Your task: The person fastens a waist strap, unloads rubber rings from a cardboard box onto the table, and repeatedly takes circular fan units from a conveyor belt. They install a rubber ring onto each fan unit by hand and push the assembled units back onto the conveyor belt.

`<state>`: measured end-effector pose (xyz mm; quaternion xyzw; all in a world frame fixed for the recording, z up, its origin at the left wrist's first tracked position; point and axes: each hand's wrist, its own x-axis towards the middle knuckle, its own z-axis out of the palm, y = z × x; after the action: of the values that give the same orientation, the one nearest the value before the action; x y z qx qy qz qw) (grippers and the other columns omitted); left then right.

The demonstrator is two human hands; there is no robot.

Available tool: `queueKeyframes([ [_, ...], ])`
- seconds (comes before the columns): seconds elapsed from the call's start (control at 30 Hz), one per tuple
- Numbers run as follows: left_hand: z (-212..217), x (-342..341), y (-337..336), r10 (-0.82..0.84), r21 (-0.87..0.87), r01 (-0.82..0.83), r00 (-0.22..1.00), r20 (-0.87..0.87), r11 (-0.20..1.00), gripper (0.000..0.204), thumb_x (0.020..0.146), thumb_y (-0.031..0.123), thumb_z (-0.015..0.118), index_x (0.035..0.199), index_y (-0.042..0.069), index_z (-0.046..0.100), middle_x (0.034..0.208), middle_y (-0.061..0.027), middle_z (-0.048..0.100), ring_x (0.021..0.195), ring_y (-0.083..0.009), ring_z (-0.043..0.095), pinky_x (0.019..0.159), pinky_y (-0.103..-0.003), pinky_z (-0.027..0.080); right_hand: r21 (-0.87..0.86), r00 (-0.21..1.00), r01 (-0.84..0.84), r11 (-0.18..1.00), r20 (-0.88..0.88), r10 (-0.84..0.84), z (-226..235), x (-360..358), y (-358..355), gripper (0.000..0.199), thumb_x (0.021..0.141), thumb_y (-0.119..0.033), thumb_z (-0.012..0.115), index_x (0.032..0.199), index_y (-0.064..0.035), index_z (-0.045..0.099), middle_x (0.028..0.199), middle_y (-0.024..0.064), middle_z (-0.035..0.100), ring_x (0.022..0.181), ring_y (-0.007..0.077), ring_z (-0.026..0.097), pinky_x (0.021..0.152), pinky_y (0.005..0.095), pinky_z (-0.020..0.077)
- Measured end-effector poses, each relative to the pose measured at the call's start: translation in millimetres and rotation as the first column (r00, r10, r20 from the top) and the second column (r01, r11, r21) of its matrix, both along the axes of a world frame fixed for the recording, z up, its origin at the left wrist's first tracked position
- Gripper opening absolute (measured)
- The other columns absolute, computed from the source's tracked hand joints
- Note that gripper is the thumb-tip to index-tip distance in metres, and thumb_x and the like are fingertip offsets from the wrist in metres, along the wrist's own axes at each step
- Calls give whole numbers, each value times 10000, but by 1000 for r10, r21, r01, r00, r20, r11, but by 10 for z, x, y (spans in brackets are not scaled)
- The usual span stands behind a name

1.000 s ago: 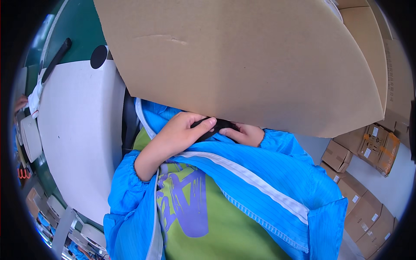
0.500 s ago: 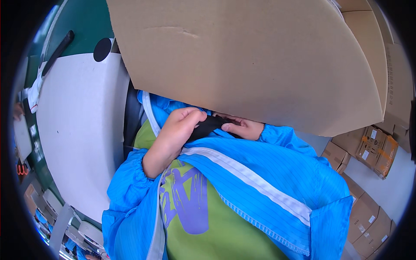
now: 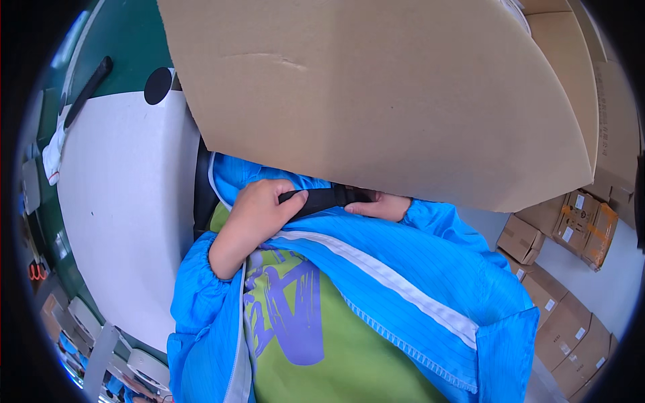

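My left hand (image 3: 259, 211) is closed around one end of a black strap-like object (image 3: 326, 199) held against my chest. My right hand (image 3: 383, 205) pinches the other end; its fingers are partly hidden under the edge of a big brown cardboard flap (image 3: 390, 94) that fills the upper part of the view. I wear a blue jacket (image 3: 403, 269) open over a green shirt with a purple print (image 3: 302, 329).
A white table (image 3: 127, 215) lies to the left, with a black round object (image 3: 158, 85) and a black bar (image 3: 87, 91) near its far end. Several cardboard boxes (image 3: 571, 221) are stacked on the right. Chairs or trays show at the lower left (image 3: 101, 336).
My left hand has slid left along the black object and now grips its end. The cardboard flap has shifted slightly, and more of the black object shows between my hands.
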<state>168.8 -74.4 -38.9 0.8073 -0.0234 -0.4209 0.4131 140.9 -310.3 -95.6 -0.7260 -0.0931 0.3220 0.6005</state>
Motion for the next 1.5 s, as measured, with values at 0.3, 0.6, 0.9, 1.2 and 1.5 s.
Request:
queueKeyframes([
  [0.3,210,-187,249,-17,-34,26,972,236,999,281,802,246,561,943,2,568,839,-148,575,690,-251,565,626,-295,441,-613,938,-333,716,-292,186,32,-257,-230,426,769,-236,571,1133,-29,493,1122,196,506,1041,334,474,923,373,357],
  [0.6,412,-701,530,525,-43,-524,851,2,850,228,838,67,481,1045,22,563,917,-109,553,855,-189,530,794,-239,400,-601,953,-185,777,82,290,-250,-435,-412,520,657,-144,663,1141,-76,483,1108,177,520,1012,345,495,885,362,405],
  [0.9,338,-1135,732,714,18,-714,700,-26,700,262,852,96,467,1101,27,513,1024,-100,520,961,-173,498,849,-227,377,-872,911,-185,454,22,412,-182,-445,-242,540,674,-263,664,1156,-93,487,1166,160,479,1067,326,457,923,383,362],
  [1.2,345,-1116,780,615,22,-615,788,-24,788,316,858,139,463,1148,15,460,1030,-101,501,970,-186,480,877,-239,349,-150,842,364,919,-369,-394,-246,-582,-135,514,740,-323,618,1201,-154,464,1215,159,437,1098,323,445,935,377,366],
  [1.5,320,-969,834,244,-40,-241,963,116,970,388,843,115,484,1218,41,423,1042,-95,455,943,-203,453,867,-239,328,-477,918,-331,814,-363,160,1100,-160,311,484,840,-328,485,1290,-212,351,1277,173,358,1179,337,358,986,393,294],
])
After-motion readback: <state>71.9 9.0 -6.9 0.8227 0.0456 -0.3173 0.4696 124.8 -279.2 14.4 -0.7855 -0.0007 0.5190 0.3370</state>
